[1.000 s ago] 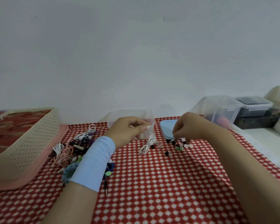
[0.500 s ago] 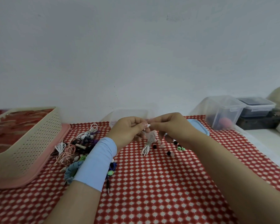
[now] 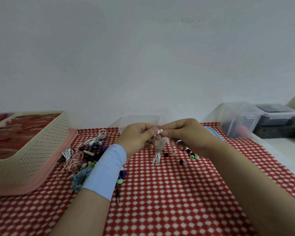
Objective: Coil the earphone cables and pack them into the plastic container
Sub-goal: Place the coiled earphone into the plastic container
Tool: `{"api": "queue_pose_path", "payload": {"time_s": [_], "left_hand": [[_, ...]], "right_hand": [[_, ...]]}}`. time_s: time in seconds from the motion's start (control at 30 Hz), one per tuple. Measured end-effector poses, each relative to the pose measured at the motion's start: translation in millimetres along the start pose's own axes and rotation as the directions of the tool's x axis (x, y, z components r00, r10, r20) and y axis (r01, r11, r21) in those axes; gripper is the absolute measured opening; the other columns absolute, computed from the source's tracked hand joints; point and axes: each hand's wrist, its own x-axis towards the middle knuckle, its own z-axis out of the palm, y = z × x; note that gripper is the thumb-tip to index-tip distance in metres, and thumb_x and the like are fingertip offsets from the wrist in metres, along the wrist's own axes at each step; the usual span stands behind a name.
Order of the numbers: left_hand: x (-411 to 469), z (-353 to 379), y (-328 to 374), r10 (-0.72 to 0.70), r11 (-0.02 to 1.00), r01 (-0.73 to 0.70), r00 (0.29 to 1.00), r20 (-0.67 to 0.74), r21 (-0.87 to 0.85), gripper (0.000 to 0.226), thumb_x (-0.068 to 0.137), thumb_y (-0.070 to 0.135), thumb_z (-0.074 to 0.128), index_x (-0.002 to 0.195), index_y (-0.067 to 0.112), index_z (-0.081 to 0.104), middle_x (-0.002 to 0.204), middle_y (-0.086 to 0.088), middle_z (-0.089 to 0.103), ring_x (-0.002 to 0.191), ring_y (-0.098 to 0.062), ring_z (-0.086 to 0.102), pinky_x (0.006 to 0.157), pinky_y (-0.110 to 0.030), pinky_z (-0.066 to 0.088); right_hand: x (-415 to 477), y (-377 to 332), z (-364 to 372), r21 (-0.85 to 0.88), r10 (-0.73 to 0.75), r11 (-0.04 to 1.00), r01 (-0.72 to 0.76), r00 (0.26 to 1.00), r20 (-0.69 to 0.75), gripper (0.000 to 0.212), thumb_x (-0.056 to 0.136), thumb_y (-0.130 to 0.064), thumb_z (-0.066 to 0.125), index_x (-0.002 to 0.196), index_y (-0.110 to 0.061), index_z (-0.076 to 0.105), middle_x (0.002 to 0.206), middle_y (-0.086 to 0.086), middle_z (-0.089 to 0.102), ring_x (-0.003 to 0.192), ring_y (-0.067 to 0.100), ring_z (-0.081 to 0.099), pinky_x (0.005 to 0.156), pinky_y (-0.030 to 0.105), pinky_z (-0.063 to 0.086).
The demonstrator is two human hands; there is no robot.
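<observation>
Flat, diffuse, somewhat dim light is recorded, with only faint shadows cast. The white earphone cable (image 3: pixel 160 145) is smeared by motion blur. Wide-angle bending is observed at the frame edges.

Above the red-and-white checked counter (image 3: pixel 177 193), the left grip (image 3: pixel 138 137) and right grip (image 3: pixel 186 133) meet. Both pinch the top of a coiled white earphone cable (image 3: pixel 157 154), which hangs blurred below them. A clear rectangular plastic container (image 3: pixel 140 119) stands just behind. A tangled pile of coloured earphone cables (image 3: pixel 85 154) lies left, beside a cream perforated plastic basket (image 3: pixel 41 147).
</observation>
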Motion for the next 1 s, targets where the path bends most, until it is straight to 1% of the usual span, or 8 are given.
{"api": "queue_pose_path", "payload": {"time_s": [0.13,0.23,0.37,0.43,0.57,0.63,0.83,1.0], "left_hand": [[-2.9,-1.0,-0.3,-0.005,0.994,0.013,0.998,0.067,-0.112,0.012,0.095,0.011,0.061,0.102,0.008,0.071,0.088,-0.009,0.075,0.070,-0.015,0.066,0.065,-0.024,0.056],[-2.8,-2.4,-0.8,0.001,0.994,0.007,0.998,0.070,-0.111,0.013,0.094,0.007,0.061,0.103,0.007,0.070,0.088,-0.010,0.075,0.069,-0.016,0.066,0.063,-0.024,0.056],[-3.9,-3.0,-0.5,0.001,0.995,0.006,0.998,0.070,-0.097,0.014,0.094,0.007,0.061,0.104,0.004,0.070,0.083,-0.007,0.074,0.065,-0.014,0.064,0.063,-0.023,0.056],[-4.4,-3.7,0.0,0.002,0.995,0.007,0.996,0.086,-0.102,0.013,0.093,0.006,0.061,0.103,0.003,0.070,0.082,-0.007,0.074,0.064,-0.014,0.064,0.061,-0.023,0.056],[-4.7,-5.0,0.3,0.004,0.996,0.005,0.994,0.105,-0.087,0.011,0.093,0.005,0.061,0.099,0.005,0.071,0.080,-0.006,0.074,0.063,-0.013,0.065,0.059,-0.022,0.055],[-5.5,-6.0,0.8,0.007,0.997,0.002,0.993,0.114,-0.082,0.011,0.093,0.005,0.061,0.098,0.006,0.071,0.079,-0.006,0.074,0.062,-0.012,0.065,0.059,-0.021,0.054],[-7.0,-5.8,1.7,0.020,0.997,-0.009,0.990,0.140,-0.078,0.010,0.091,0.004,0.063,0.095,0.005,0.072,0.079,-0.008,0.074,0.061,-0.011,0.064,0.058,-0.020,0.053],[-7.2,-2.3,1.8,0.031,0.996,-0.019,0.990,0.136,-0.088,0.009,0.089,0.003,0.064,0.091,0.006,0.072,0.076,-0.007,0.074,0.059,-0.010,0.065,0.057,-0.019,0.052]], "right_hand": [[0.3,-1.2,-3.0,0.013,-0.004,1.000,0.004,1.000,0.006,0.015,0.085,-0.013,0.077,0.098,-0.009,0.082,0.092,0.012,0.078,0.059,0.012,0.058,0.049,0.024,0.046],[0.0,-3.0,-4.0,-0.009,-0.008,1.000,0.008,1.000,0.021,0.014,0.085,-0.014,0.077,0.097,-0.009,0.082,0.093,0.011,0.078,0.060,0.013,0.058,0.051,0.024,0.047],[-0.7,-3.4,-7.6,-0.008,-0.002,1.000,0.002,0.999,0.052,0.015,0.094,-0.015,0.069,0.099,-0.007,0.080,0.105,0.011,0.078,0.063,0.016,0.060,0.051,0.025,0.049],[-1.6,-3.7,-8.0,-0.021,-0.004,1.000,0.005,0.998,0.061,0.014,0.093,-0.014,0.069,0.097,-0.006,0.080,0.106,0.010,0.078,0.062,0.015,0.061,0.051,0.025,0.049],[-1.3,-2.9,-5.8,-0.004,0.015,1.000,-0.015,0.998,0.061,0.014,0.085,-0.018,0.075,0.094,-0.009,0.082,0.096,0.012,0.078,0.061,0.013,0.060,0.053,0.025,0.048],[-0.7,-2.6,-5.2,0.000,0.031,1.000,-0.031,0.998,0.063,0.015,0.087,-0.016,0.074,0.097,-0.009,0.082,0.092,0.012,0.078,0.060,0.012,0.060,0.052,0.024,0.048],[-0.5,-2.4,-6.5,0.010,0.072,0.997,-0.073,0.992,0.103,0.016,0.088,-0.015,0.072,0.097,-0.004,0.080,0.086,0.008,0.077,0.060,0.012,0.060,0.052,0.023,0.047],[0.5,-2.1,-7.6,0.034,0.090,0.995,-0.095,0.988,0.128,0.022,0.079,-0.021,0.075,0.095,-0.007,0.081,0.085,0.007,0.077,0.061,0.013,0.059,0.052,0.023,0.045]]}}
